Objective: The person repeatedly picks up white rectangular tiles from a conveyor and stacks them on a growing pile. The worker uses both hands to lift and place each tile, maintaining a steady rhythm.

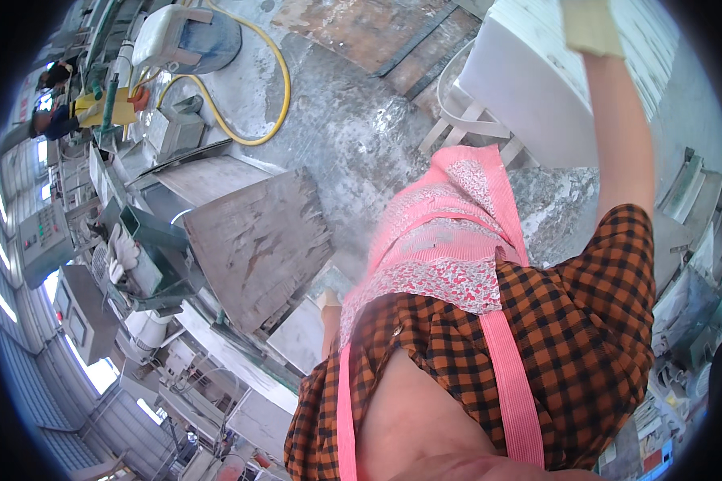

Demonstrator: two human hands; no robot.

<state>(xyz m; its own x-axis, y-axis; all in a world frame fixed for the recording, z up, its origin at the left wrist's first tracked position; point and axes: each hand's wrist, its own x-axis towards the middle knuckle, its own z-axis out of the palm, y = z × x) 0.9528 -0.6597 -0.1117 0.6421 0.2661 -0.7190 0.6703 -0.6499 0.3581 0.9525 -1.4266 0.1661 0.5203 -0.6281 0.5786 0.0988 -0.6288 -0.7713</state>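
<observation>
Head view, looking steeply down the wearer's front. The right hand [590, 26], in a pale glove, is raised at the top edge and lies on the white slab [529, 104]; its fingers run out of the frame, so whether they are spread or gripping cannot be told. The slab spreads below and to the left of that hand, its curved near edge resting over a white frame [465, 120]. The left hand [329, 300] shows only as a gloved tip beside the pink apron [449, 224], low against the body; its state cannot be told. Just left of it a pale tile [301, 333] lies under the corner of a tilted grey board [257, 240]. Open wet floor [353, 120] lies between the board's upper edge and the slab. Well to the left of both hands, a yellow hose [277, 76] loops across the floor near a blue drum [212, 36], and machinery [136, 248] crowds the board's far side.
</observation>
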